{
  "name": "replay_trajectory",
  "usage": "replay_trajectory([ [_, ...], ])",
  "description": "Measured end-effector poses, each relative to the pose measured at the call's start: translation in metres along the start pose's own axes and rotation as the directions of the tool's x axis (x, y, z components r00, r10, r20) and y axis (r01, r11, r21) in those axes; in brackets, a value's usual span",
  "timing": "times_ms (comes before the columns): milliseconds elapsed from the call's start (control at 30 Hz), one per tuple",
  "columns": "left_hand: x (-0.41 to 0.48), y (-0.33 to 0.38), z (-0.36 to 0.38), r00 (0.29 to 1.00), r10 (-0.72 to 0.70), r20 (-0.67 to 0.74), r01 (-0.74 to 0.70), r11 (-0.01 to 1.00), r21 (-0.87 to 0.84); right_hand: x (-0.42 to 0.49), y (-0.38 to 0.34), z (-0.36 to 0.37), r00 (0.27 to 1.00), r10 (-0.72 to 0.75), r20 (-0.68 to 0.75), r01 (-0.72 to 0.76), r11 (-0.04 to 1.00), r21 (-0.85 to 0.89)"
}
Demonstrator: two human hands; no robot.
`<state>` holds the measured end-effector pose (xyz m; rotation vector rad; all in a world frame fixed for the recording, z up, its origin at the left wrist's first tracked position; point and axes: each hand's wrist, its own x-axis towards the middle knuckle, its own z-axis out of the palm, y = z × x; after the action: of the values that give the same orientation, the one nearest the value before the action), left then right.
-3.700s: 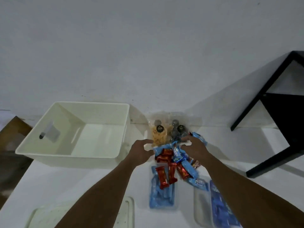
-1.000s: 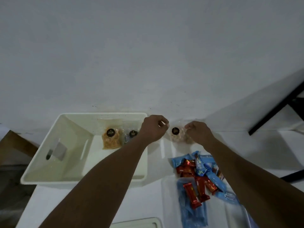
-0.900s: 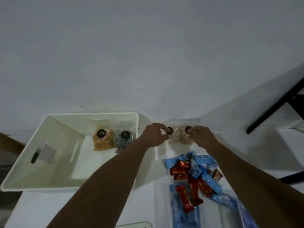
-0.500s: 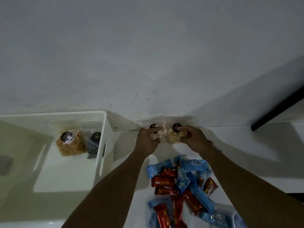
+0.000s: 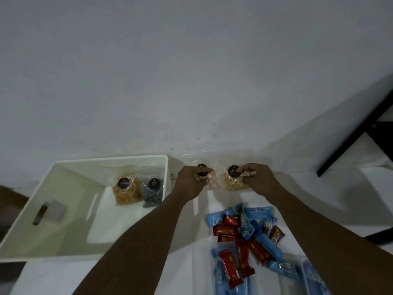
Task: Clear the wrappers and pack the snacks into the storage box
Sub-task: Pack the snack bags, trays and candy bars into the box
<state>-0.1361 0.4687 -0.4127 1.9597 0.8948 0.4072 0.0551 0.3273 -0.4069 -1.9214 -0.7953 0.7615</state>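
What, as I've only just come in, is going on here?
A person is packing snacks. The left hand grips a clear bag of pale snacks and the right hand a bag of golden snacks, both beside the storage box. An orange bag and a dark bag lie inside it. The red and blue bars lie on the table.

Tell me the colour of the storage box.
Cream-white; the storage box shows best in the head view.
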Motion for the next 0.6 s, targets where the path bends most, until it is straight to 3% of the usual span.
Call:
replay_trajectory([
  [267, -0.070, 0.022, -0.149, 0.991, 0.043, -0.129, -0.041, 0.999, 0.012, -0.042, -0.119, 0.068, 0.980, -0.195, -0.038, 0.196, 0.981, 0.018],
  [467, -0.124, -0.054, -0.236, 0.980, -0.124, -0.155, 0.139, 0.987, 0.086, -0.069, -0.163, 0.178, 0.978, -0.210, -0.002, 0.210, 0.976, 0.051],
  [600, -0.139, -0.109, -0.254, 0.960, -0.277, -0.051, 0.280, 0.956, 0.086, -0.075, -0.160, 0.247, 0.992, -0.102, 0.068, 0.105, 0.994, -0.041],
])
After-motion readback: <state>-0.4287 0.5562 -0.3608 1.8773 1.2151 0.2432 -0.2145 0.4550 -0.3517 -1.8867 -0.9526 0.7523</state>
